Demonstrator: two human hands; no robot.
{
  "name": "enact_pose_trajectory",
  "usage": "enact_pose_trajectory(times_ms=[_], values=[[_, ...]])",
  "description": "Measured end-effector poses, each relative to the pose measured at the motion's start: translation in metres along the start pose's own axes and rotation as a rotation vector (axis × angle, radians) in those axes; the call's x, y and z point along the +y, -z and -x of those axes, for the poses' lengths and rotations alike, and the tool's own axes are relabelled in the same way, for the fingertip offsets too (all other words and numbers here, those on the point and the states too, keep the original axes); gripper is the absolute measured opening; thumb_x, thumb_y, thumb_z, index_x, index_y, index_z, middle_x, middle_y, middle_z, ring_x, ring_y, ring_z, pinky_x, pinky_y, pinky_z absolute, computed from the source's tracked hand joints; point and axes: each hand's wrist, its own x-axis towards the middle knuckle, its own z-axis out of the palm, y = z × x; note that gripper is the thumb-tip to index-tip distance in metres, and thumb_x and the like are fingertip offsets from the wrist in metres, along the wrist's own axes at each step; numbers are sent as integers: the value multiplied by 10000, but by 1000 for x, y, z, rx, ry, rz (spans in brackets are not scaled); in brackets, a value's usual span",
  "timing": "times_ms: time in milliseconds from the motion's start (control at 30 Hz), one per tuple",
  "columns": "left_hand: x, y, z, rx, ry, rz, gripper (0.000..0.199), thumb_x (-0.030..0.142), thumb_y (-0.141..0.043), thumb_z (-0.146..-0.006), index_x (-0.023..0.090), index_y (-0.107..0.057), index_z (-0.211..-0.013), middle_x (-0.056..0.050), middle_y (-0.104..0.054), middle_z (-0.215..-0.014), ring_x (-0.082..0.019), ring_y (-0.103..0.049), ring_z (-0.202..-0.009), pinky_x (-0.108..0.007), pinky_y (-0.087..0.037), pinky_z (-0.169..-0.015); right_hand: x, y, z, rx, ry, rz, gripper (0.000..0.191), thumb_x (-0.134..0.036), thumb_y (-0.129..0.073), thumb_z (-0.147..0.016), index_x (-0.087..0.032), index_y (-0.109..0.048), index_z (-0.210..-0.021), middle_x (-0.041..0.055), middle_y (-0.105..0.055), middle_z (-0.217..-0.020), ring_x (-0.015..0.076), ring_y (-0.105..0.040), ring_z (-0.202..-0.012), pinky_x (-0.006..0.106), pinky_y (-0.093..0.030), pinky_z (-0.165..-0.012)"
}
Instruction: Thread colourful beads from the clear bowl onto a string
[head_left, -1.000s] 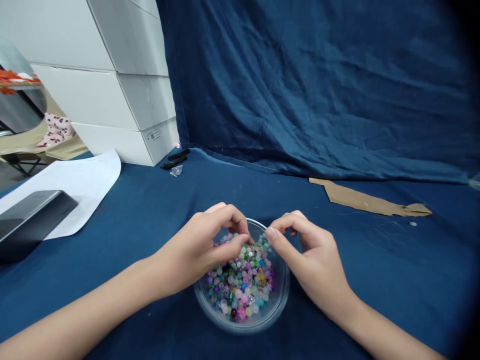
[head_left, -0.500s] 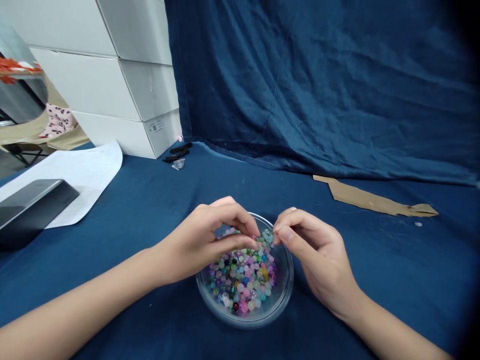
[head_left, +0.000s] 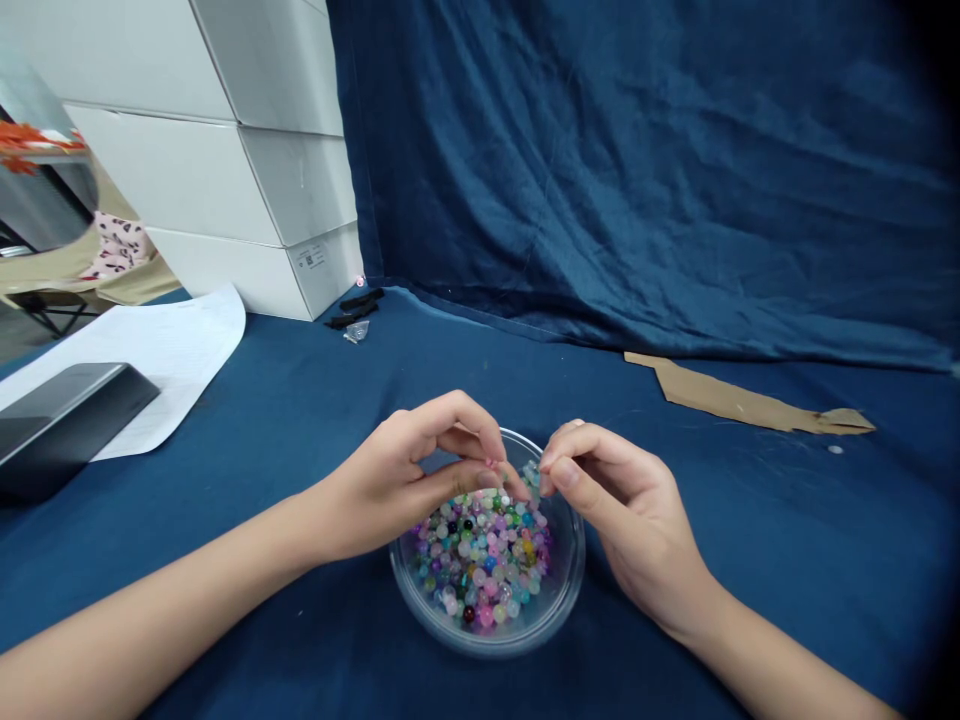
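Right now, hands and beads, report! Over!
Left hand holds pink bead over bowl. Right hand pinched; anything held unclear. Beads in bowl, partly behind left hand.

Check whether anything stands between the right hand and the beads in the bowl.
Nothing visible blocks the right hand from the near beads; the bowl is open on top. The left hand, pinching a small pink bead, hangs over the bowl's far left part and hides some beads there.
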Motion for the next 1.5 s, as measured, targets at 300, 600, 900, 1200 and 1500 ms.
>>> enact_pose_trajectory(times_ms=[300,600,900,1200,1500], values=[[-4,1,1,-3,-27,17,149,42,-604,-1015,175,-552,-1059,-33,-663,-1010,-177,-770,-1006,-259,-605,-888,-1,-1,-1,13,1,57,179,-373,-658,-1028,-264,-719,-900,-7,-639,-810,184,-524,-777,355,-376,-741],[-3,0,-1,11,-26,-4,122,63,-599,-1026,172,-573,-1076,-22,-624,-1011,-170,-765,-1004,-266,-606,-891,-5,-2,-3,1,35,100,176,-326,-636,-1034,-253,-698,-886,-21,-605,-782,171,-494,-740,357,-350,-736],[-3,0,0,21,-42,-18,121,65,-589,-1032,174,-569,-1081,-21,-625,-1007,-167,-764,-1005,-257,-602,-883,-8,-1,-1,10,64,110,191,-279,-606,-1038,-238,-667,-862,-17,-567,-767,183,-469,-759,370,-343,-766],[-3,0,-1,-8,-51,-25,127,54,-563,-1041,170,-552,-1089,-45,-706,-1006,-173,-767,-1012,-270,-593,-882,-5,-1,-1,37,53,76,172,-306,-630,-1038,-254,-694,-888,-16,-585,-795,178,-472,-760,359,-343,-752],[-2,0,-1,-26,-54,-15,129,46,-567,-1037,161,-564,-1096,-59,-724,-1023,-178,-767,-1031,-276,-591,-893,-5,-3,-1,33,34,57,153,-326,-657,-1028,-268,-718,-901,-8,-598,-792,186,-481,-764,354,-349,-729]])
